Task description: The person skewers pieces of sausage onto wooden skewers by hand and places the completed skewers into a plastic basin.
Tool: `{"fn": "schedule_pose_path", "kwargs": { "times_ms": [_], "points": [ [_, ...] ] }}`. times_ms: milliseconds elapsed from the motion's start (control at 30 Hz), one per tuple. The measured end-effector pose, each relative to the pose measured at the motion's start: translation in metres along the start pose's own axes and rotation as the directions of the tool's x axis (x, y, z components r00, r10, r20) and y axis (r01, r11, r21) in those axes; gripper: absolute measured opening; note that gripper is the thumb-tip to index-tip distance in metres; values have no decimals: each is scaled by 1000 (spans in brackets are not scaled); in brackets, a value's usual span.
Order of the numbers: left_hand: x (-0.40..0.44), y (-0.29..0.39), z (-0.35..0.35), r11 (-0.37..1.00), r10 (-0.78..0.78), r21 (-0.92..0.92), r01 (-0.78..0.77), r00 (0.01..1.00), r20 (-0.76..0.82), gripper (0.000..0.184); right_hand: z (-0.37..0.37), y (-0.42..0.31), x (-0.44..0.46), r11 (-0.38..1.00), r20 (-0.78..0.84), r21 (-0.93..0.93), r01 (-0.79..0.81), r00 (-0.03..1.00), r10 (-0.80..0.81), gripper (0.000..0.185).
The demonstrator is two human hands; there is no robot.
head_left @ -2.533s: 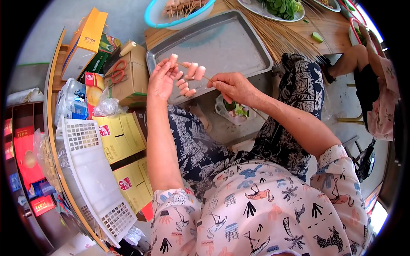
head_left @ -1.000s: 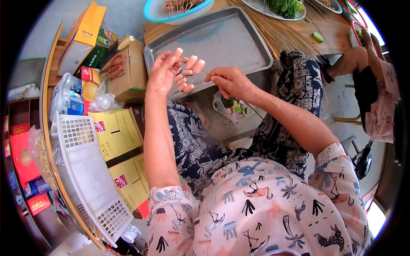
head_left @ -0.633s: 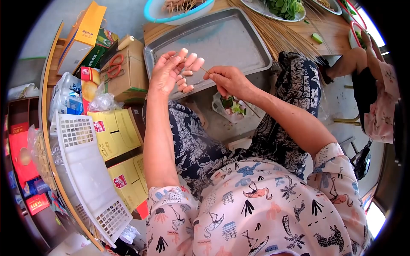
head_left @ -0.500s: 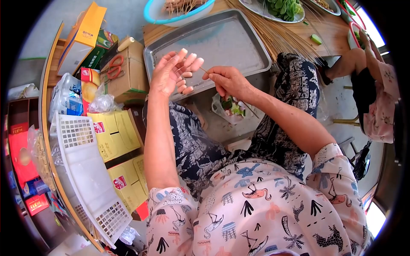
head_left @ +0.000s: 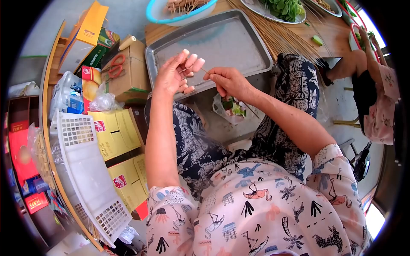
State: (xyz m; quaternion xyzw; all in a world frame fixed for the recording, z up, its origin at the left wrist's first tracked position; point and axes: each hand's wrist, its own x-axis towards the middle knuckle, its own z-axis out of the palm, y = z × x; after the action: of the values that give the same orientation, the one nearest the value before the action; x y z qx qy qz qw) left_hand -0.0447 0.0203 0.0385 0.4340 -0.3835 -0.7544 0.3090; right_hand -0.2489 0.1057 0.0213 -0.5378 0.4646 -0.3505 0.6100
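Note:
My right hand [head_left: 229, 81] is closed around a thin wooden skewer [head_left: 252, 109], whose long end slants out below the hand toward my lap. The skewer's other end reaches the fingers of my left hand [head_left: 176, 73]. Those fingers are curled together with the palm turned inward, and whatever they hold at that end is hidden. Both hands are held over the near edge of a shallow metal tray [head_left: 222, 42], which has wet-looking smears on its bottom.
Loose skewers [head_left: 277, 34] lie right of the tray, beside a plate of green leaves [head_left: 284, 10]. A blue-rimmed basin [head_left: 181, 19] holds skewered food. Orange-handled scissors [head_left: 116, 66] rest on a carton at left. Below hangs a bag of scraps [head_left: 230, 110]. Another person [head_left: 378, 94] sits at right.
The view has shifted very slightly. My left fingers have curled in a little more around the skewer's end, while my right hand keeps its hold. The other person's hands moved slightly.

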Motion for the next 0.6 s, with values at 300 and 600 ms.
{"fn": "schedule_pose_path", "kwargs": {
  "times_ms": [300,600],
  "points": [
    [7,-9,7,997,74,-9,-75,996,-50,42,1,-2,5,999,-37,-34,20,999,-21,27],
    [10,-9,6,995,40,-88,-43,998,-38,40,2,-1,10,1000,-61,8,17,998,-16,26]
  ]
}}
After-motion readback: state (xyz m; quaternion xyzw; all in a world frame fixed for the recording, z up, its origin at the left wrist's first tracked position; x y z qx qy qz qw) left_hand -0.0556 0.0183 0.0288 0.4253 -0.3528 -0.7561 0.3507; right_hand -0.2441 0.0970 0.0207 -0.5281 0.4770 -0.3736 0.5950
